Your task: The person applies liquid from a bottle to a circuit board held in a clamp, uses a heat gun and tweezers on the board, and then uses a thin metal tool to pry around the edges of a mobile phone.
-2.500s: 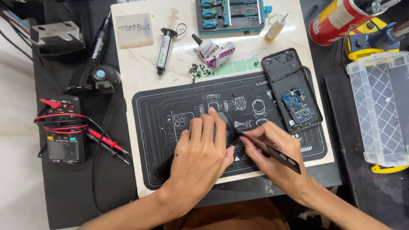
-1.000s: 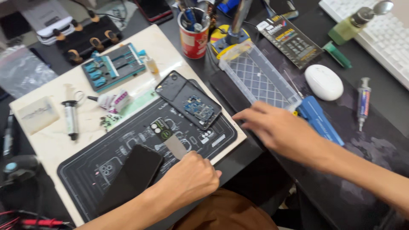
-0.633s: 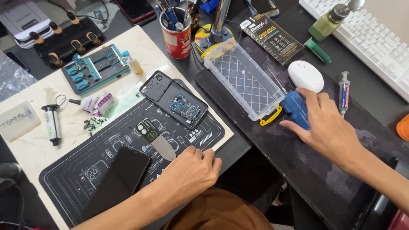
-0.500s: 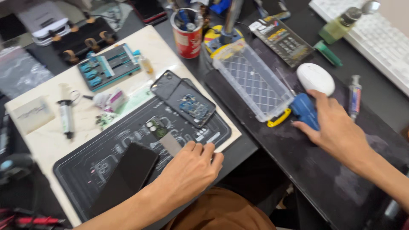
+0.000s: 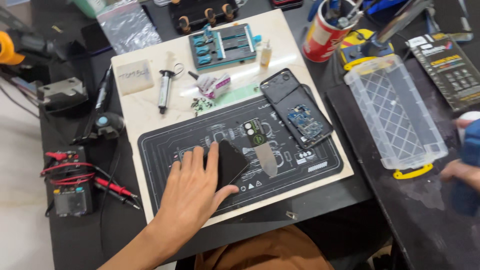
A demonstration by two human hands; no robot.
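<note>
My left hand (image 5: 192, 187) lies flat, fingers spread, on a black phone panel (image 5: 232, 160) that rests on the black work mat (image 5: 320, 167). Just right of it lies a metal pry blade (image 5: 263, 152) with a green and black grip. An opened phone (image 5: 297, 110) with its blue circuit board showing sits at the mat's upper right. My right hand (image 5: 457, 170) is at the far right edge, partly cut off and blurred, its fingers wrapped around a blue object (image 5: 471, 150).
A clear plastic box (image 5: 395, 110) with a yellow latch stands right of the mat. Behind are a red can of tools (image 5: 324, 31), a teal fixture (image 5: 225, 45), a syringe (image 5: 164, 90) and a white block (image 5: 132, 77). A meter with red leads (image 5: 70, 185) sits left.
My right hand reached right to the blue object beside the white mouse and closed on it. My left hand slid onto the black panel. The view swung back left.
</note>
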